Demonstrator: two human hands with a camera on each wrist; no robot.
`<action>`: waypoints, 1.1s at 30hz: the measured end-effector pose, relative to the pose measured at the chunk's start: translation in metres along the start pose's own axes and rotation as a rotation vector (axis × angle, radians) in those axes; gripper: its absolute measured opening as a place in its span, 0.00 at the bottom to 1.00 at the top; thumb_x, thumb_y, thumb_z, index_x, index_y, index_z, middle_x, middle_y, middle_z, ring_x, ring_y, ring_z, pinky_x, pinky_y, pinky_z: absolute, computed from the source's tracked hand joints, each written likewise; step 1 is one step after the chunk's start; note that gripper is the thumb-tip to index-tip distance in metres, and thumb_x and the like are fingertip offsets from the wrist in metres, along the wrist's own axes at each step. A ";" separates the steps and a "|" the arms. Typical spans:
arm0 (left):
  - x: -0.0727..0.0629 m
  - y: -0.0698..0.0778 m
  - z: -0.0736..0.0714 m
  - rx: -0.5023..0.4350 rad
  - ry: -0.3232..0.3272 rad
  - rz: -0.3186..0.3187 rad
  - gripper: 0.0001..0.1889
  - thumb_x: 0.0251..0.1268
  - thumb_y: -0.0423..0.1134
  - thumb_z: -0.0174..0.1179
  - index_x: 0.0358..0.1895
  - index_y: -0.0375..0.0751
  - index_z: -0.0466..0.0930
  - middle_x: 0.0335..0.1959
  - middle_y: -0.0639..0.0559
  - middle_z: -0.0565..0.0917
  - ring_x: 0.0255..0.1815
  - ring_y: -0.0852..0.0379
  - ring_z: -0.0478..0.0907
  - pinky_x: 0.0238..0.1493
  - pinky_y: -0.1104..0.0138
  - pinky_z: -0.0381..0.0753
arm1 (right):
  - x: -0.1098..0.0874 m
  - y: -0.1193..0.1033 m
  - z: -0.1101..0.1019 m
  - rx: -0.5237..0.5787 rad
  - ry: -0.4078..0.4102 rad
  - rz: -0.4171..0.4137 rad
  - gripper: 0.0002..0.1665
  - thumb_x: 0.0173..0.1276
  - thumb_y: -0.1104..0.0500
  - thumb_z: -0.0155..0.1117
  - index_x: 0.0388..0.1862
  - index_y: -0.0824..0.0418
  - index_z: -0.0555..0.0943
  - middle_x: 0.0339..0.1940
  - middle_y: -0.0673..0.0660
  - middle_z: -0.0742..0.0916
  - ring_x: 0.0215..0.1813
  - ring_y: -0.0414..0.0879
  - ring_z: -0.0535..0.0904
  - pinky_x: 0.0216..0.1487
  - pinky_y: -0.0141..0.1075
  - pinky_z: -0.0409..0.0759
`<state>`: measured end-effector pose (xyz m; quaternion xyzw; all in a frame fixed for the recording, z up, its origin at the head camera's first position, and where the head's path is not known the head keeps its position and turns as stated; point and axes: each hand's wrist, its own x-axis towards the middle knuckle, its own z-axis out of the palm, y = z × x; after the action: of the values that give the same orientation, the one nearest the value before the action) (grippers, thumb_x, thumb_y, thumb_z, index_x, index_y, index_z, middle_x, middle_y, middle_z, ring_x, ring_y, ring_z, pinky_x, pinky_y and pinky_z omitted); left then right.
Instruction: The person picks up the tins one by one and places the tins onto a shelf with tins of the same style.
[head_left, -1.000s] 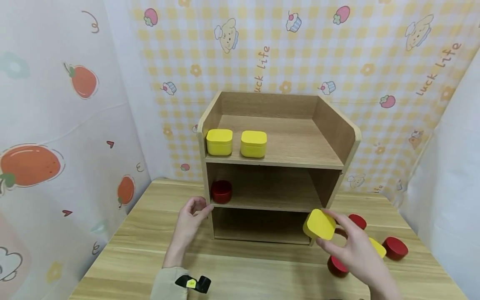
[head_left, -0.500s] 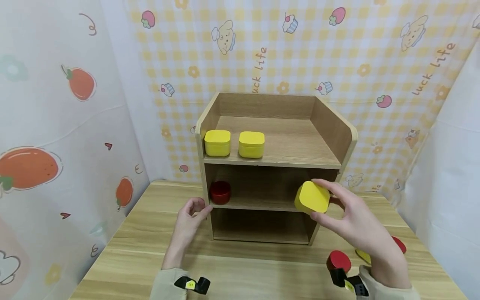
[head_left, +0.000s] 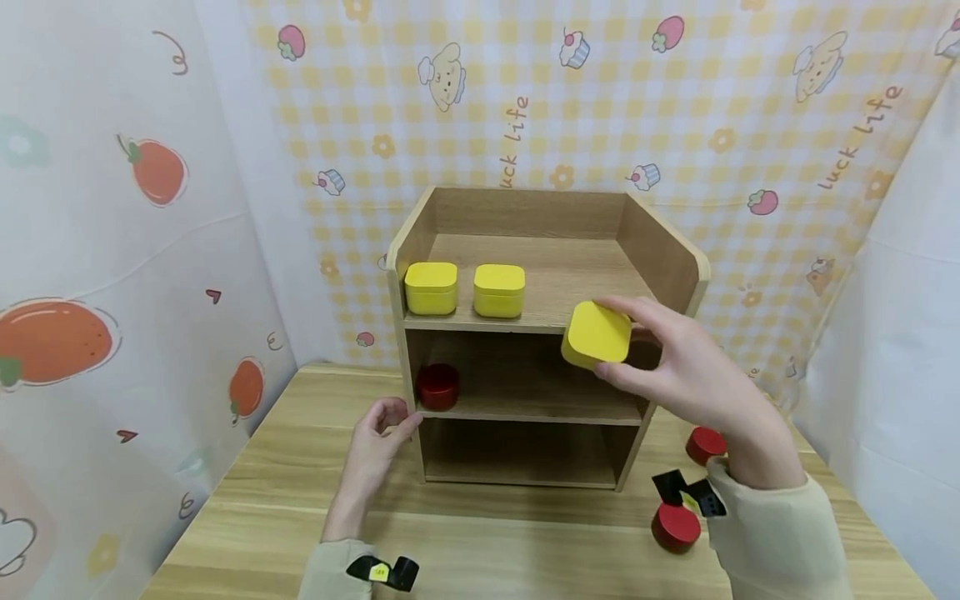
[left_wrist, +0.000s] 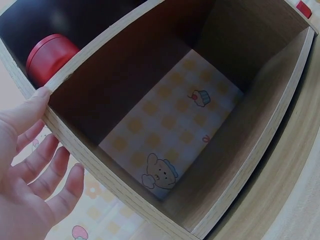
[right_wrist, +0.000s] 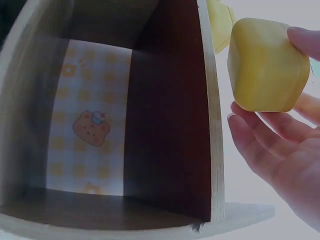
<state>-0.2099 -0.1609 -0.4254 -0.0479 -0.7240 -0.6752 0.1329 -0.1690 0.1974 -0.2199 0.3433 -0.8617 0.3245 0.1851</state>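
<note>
The person's right hand (head_left: 686,367) held a yellow rounded-square box with a lid seam (head_left: 597,335) in the air, the grip closed around it between thumb and fingers. From where I stood, the box was tilted, its flat top turned partly toward the person, near the front edge of the top shelf and toward its right corner. The right wrist view showed a narrow gap between box and board.

The left hand (head_left: 381,433) was at the left front edge of the wood-grain shelf unit (head_left: 525,327), thumb touching the upright around the height of the middle shelf, fingers loosely bent along the outside. That grip was relaxed.

On the top shelf, a matching yellow box (head_left: 431,289) sat in the left front corner, and a second yellow box (head_left: 499,292) stood just beside it along the front edge, the two apart. A red round lidded box (head_left: 438,387) stood in the left front corner of the middle shelf. On the pale wooden surface (head_left: 487,550), to the right of the unit, were a red cylinder (head_left: 706,446) toward the right edge and another red cylinder (head_left: 676,527) closer to the front edge, partly covered by the black wrist strap (head_left: 690,500).
</note>
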 end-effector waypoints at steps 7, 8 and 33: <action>0.000 -0.001 0.000 0.012 0.002 0.000 0.14 0.63 0.36 0.67 0.46 0.34 0.74 0.40 0.46 0.77 0.39 0.56 0.76 0.37 0.68 0.81 | 0.025 0.006 -0.008 0.064 -0.075 0.039 0.36 0.63 0.61 0.71 0.69 0.59 0.70 0.58 0.54 0.80 0.54 0.50 0.78 0.55 0.42 0.77; 0.000 -0.001 0.000 0.012 0.002 0.000 0.14 0.63 0.36 0.67 0.46 0.34 0.74 0.40 0.46 0.77 0.39 0.56 0.76 0.36 0.69 0.80 | 0.029 0.007 -0.009 0.076 -0.088 0.047 0.36 0.63 0.61 0.71 0.69 0.59 0.70 0.58 0.54 0.80 0.54 0.51 0.78 0.55 0.42 0.78; 0.000 -0.001 0.001 -0.006 -0.006 -0.001 0.15 0.64 0.34 0.66 0.48 0.33 0.73 0.41 0.47 0.76 0.41 0.58 0.76 0.37 0.68 0.80 | 0.077 0.034 -0.012 0.066 -0.244 0.162 0.32 0.64 0.60 0.62 0.69 0.57 0.71 0.54 0.54 0.81 0.52 0.48 0.76 0.52 0.42 0.71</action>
<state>-0.2107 -0.1596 -0.4264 -0.0499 -0.7224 -0.6772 0.1302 -0.2460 0.1881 -0.1847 0.3156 -0.8915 0.3225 0.0407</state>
